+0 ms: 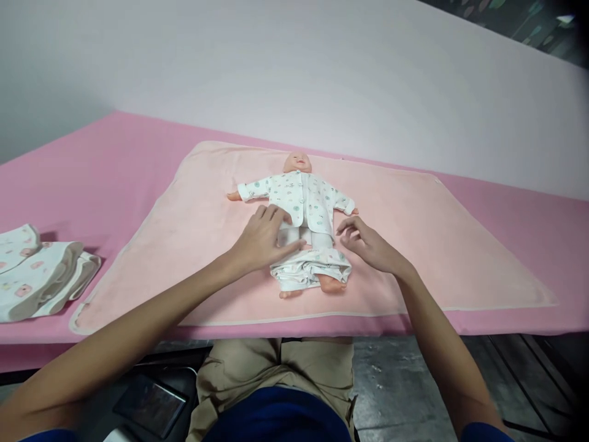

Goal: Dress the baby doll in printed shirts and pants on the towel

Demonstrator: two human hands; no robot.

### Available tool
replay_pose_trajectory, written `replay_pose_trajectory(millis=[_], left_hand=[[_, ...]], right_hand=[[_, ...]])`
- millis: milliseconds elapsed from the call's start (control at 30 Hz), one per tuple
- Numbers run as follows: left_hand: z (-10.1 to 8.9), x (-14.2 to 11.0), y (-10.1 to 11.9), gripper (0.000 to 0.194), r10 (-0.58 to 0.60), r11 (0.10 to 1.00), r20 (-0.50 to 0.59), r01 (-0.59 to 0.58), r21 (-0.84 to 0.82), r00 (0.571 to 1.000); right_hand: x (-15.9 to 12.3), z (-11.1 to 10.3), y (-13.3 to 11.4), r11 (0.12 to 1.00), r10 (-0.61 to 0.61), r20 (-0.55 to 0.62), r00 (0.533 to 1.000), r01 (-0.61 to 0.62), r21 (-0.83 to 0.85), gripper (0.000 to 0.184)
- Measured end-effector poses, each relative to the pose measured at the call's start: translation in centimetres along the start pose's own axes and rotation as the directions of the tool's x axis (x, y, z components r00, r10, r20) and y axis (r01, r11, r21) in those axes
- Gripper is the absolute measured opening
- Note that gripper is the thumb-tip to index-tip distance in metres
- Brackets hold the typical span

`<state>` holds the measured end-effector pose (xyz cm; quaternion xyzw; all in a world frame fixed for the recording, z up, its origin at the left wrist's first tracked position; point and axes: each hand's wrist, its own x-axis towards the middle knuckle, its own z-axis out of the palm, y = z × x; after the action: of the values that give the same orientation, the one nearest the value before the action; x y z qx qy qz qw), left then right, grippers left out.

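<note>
A baby doll (pixel 298 162) lies face up on a peach-pink blanket, with its arms spread. Its white printed jacket (pixel 288 193) is fastened at the front with small closures. Matching baby pants (pixel 306 269) are bunched around the lower legs, and both feet stick out below. White material shows on the upper legs between jacket and pants. My left hand (pixel 264 238) is over the doll's hip at the jacket's hem, thumb stretched out and fingers bent but apart. Beside the other hip is my right hand (pixel 365 244), loosely curved and holding nothing visible.
The peach-pink blanket (pixel 437 245) covers much of the pink table (pixel 124 147), which stands against a pale wall. Folded printed baby clothes (pixel 50 267) lie at the left front edge. Below the table, a dark tablet-like device (pixel 150 405) rests near my legs.
</note>
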<state>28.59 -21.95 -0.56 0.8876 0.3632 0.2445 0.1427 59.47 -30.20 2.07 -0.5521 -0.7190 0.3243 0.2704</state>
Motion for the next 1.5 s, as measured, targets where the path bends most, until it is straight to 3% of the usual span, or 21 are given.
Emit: replay_pose_trajectory(millis=[133, 233, 333, 433, 533, 600, 667, 733, 800, 867, 933, 1000, 1067, 1133, 1200, 1267, 1400, 1500], left_hand=[[1.5, 3.3, -0.8, 0.050, -0.114, 0.960, 0.020, 0.105, 0.261, 0.993], [2.6, 4.8, -0.8, 0.036, -0.107, 0.921, 0.060, 0.076, 0.383, 0.992], [2.5, 4.9, -1.4, 0.015, -0.037, 0.949, 0.057, 0.018, 0.315, 0.998], [1.3, 4.0, -3.6, 0.029, -0.177, 0.984, -0.064, 0.178, 0.004, 0.982], [-0.6, 2.1, -7.7, 0.040, -0.442, 0.873, -0.171, 0.377, -0.310, 0.881], [-1.9, 0.2, -10.6, 0.039, -0.554, 0.808, -0.154, 0.485, -0.335, 0.818], [-3.1, -1.7, -12.9, 0.033, -0.638, 0.760, -0.093, 0.606, -0.233, 0.764], [-3.8, -3.2, -13.9, 0.030, -0.660, 0.751, -0.107, 0.650, -0.113, 0.744], [-3.9, -3.7, -13.2, 0.038, -0.558, 0.827, -0.198, 0.561, -0.046, 0.806], [-3.7, -3.3, -11.0, 0.040, -0.349, 0.935, -0.231, 0.356, -0.016, 0.908], [-3.1, -2.2, -7.9, 0.036, -0.104, 0.993, -0.103, 0.096, -0.075, 0.989], [-2.4, -0.9, -4.6, 0.036, 0.126, 0.977, 0.107, -0.104, -0.187, 0.986], [-1.6, 0.3, -2.0, 0.038, 0.274, 0.943, 0.277, -0.200, -0.265, 0.921], [-0.9, 1.2, -0.6, 0.039, 0.339, 0.924, 0.361, -0.236, -0.300, 0.869], [-0.5, 1.9, -0.1, 0.038, 0.359, 0.908, 0.388, -0.223, -0.354, 0.849], [-0.5, 2.3, -0.1, 0.037, 0.344, 0.885, 0.393, -0.154, -0.439, 0.853], [-1.1, 2.4, 0.0, 0.033, 0.270, 0.798, 0.383, 0.018, -0.603, 0.883], [-1.3, 2.4, 0.6, 0.033, 0.222, 0.769, 0.397, 0.091, -0.633, 0.891]], right_hand=[[5.1, 3.2, -1.1, 0.930, -0.044, -0.147, 0.988, -0.013, -0.366, 0.042], [7.9, 5.0, -1.3, 0.774, -0.050, -0.120, 0.992, -0.037, -0.632, 0.034], [8.7, 5.0, -1.0, 0.704, -0.075, -0.069, 0.995, 0.004, -0.710, 0.018], [7.9, 2.9, 0.6, 0.781, -0.107, -0.191, 0.976, -0.037, -0.624, 0.022], [5.7, -0.3, 4.3, 0.910, 0.035, -0.389, 0.921, -0.190, -0.369, 0.032], [3.7, -2.3, 7.7, 0.919, 0.200, -0.448, 0.871, -0.325, -0.222, 0.038], [1.6, -3.5, 10.8, 0.874, 0.344, -0.405, 0.847, -0.446, -0.192, 0.040], [0.0, -3.8, 12.7, 0.843, 0.401, -0.399, 0.824, -0.503, -0.191, 0.033], [-1.0, -3.3, 12.5, 0.865, 0.323, -0.455, 0.830, -0.454, -0.213, 0.030], [-1.3, -2.4, 10.4, 0.928, 0.145, -0.454, 0.879, -0.280, -0.246, 0.030], [-0.9, -1.2, 7.2, 0.966, -0.062, -0.292, 0.954, -0.016, -0.260, 0.027], [-0.1, -0.1, 3.8, 0.945, -0.240, -0.021, 0.971, 0.229, -0.233, 0.026], [0.9, 1.0, 1.4, 0.906, -0.343, 0.181, 0.922, 0.376, -0.194, 0.029], [1.9, 1.8, 0.1, 0.884, -0.386, 0.272, 0.881, 0.438, -0.163, 0.031], [2.7, 2.2, -0.2, 0.889, -0.398, 0.289, 0.871, 0.443, -0.111, 0.032], [3.1, 2.4, 0.0, 0.920, -0.370, 0.262, 0.891, 0.391, -0.031, 0.035], [3.2, 2.6, 0.2, 0.977, -0.197, 0.172, 0.965, 0.178, 0.117, 0.044], [3.3, 3.3, 0.0, 0.979, -0.127, 0.101, 0.987, 0.108, 0.176, 0.045]])
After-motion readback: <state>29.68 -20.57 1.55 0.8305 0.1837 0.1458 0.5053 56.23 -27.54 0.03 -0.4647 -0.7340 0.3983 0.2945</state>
